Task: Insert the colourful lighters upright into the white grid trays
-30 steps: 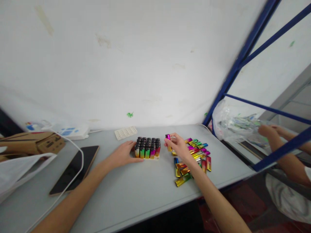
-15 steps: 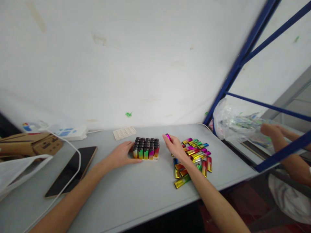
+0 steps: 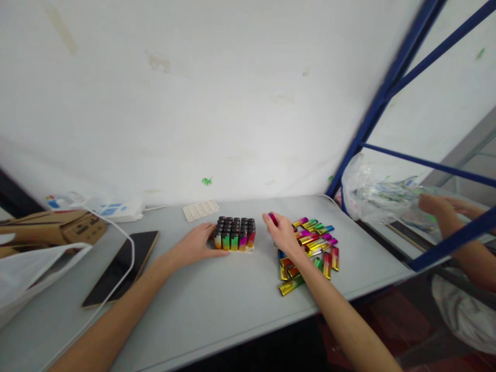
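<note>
Lighters (image 3: pixel 234 238) with black tops and rainbow-coloured bodies stand upright in tight rows on a white tray (image 3: pixel 250 250). My left hand (image 3: pixel 197 245) is curved around the tray's left side, thumb along the front and fingers at the left rear edge. To the right of the rows, raised above the desk, my right hand (image 3: pixel 282 231) pinches a shiny purple lighter (image 3: pixel 273 219); most of it is hidden by the fingers. Beneath and beside the right wrist lies a loose pile of metallic multicoloured lighters (image 3: pixel 315 243), partly covered by the forearm.
A white moulded tray (image 3: pixel 201 210) lies by the wall. At left are a dark tablet-like slab (image 3: pixel 123 268), a white cable (image 3: pixel 133 253), a cardboard box (image 3: pixel 58 227) and a white bag (image 3: pixel 34 276). Blue frame bars (image 3: pixel 382 106) rise at right, with another person's arm (image 3: pixel 459 243) beyond.
The view has shifted slightly. My right hand, still pinching the purple lighter, sits a little farther right of the standing rows. My left hand stays against the tray.
</note>
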`<state>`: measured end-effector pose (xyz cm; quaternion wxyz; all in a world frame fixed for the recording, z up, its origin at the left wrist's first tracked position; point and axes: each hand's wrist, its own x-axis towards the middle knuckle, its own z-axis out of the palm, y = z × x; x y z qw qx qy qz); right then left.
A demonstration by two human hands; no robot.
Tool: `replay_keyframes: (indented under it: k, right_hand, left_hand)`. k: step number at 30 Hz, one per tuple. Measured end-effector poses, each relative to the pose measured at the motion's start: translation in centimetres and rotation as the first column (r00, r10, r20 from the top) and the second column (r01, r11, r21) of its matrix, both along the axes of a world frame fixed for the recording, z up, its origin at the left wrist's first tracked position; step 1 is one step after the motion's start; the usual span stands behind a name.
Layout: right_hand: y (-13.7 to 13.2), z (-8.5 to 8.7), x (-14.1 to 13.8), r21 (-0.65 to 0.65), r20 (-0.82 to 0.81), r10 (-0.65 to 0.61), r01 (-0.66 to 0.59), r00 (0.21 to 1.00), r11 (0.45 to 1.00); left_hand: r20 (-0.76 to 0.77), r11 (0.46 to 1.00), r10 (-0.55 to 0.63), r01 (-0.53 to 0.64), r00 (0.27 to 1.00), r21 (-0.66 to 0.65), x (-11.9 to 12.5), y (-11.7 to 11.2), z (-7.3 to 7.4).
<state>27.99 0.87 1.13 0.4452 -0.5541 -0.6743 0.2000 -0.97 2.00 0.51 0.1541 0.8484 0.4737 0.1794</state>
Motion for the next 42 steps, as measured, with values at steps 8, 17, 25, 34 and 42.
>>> replay_keyframes:
  k: [8,17,25,34,42]
  right_hand:
    - [-1.9,1.6,0.6,0.054,0.134,0.197,-0.205,0.971,0.977]
    - [-2.7,1.8,1.5,-0.019,0.3,0.262,-0.269,0.917,0.963]
    - [-3.0,1.2,0.8,-0.111,0.499,0.388,-0.387,0.775,0.915]
    - [-2.3,1.2,-1.2,-0.096,0.675,0.258,-0.264,0.691,0.96]
    - [-1.4,2.1,4.7,0.104,0.366,0.053,-0.097,0.929,0.99]
  left_hand:
    - [-0.017,1.0,0.006,-0.006,1.0,-0.002,-0.1,0.2,-0.2]
    - [0.022,1.0,0.013,-0.013,1.0,-0.028,0.1,-0.1,0.0]
    - [-0.018,1.0,0.018,-0.019,1.0,-0.012,0.2,-0.5,0.5]
    - [0.009,1.0,0.02,-0.019,1.0,-0.019,-0.2,-0.2,0.0]
    - [-0.03,0.998,0.062,-0.061,0.998,0.035,0.3,-0.3,-0.2]
